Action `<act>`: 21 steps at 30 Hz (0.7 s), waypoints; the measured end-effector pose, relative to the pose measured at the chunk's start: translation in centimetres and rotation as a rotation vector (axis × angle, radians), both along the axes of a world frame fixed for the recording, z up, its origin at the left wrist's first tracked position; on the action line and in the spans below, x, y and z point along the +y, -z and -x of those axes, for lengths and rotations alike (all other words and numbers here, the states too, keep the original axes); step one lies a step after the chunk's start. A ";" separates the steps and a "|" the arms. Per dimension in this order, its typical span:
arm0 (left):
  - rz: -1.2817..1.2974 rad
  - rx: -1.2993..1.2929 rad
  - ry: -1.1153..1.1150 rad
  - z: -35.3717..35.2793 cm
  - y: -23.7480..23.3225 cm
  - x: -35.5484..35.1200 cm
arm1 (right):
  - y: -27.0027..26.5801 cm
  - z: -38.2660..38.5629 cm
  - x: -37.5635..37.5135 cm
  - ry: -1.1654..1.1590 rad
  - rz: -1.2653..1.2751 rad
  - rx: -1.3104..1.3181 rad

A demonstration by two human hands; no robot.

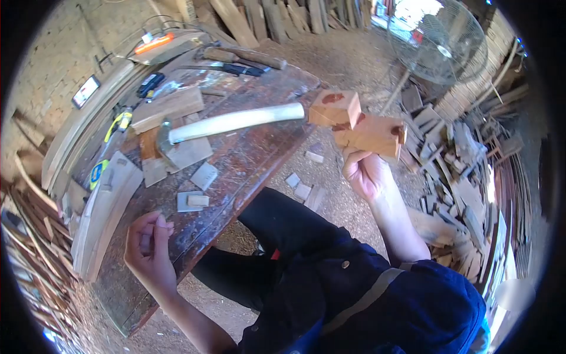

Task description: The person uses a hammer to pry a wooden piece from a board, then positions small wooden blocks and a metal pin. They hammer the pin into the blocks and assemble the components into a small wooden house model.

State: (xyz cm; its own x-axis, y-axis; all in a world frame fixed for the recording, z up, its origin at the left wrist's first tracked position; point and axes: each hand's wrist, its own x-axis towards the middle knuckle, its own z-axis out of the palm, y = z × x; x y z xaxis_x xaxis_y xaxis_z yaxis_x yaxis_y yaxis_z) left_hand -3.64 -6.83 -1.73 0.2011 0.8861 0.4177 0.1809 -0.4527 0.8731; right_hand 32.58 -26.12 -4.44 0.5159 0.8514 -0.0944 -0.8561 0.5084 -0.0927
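In my raised right hand (368,174) is a stepped wooden block (368,134), its parts meeting at an angle, with dark reddish patches on its faces. My fingers and thumb pinch it from below, off the right side of the workbench (242,168). Over the near left part of the bench, my left hand (150,245) has its fingers curled in loosely toward the thumb, with nothing seen in them. Nearest to it lie a small pale wood piece on a grey square (190,202) and a curved wooden piece (109,209). A hammer (236,123) with a white handle rests farther back.
On the bench are wood blocks (168,110), a tape measure (98,173), a black tool (240,69) and wooden-handled tools (244,57). A phone (86,91) leans at the left. A standing fan (439,50) and offcuts (451,171) are to the right.
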 end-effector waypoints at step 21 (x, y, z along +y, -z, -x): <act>0.605 -0.792 0.242 -5.4 -4.8 3.1 | -8.1 3.9 17.1 0.397 0.013 -1.093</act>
State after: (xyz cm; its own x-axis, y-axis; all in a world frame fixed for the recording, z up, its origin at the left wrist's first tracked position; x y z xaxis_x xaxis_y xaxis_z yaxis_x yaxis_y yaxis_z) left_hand 1.81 -3.71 3.11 0.2634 0.9647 0.0052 -0.5847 0.1553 0.7962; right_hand 28.68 -9.02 3.65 0.5581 0.6138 0.5583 -0.0975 0.7167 -0.6905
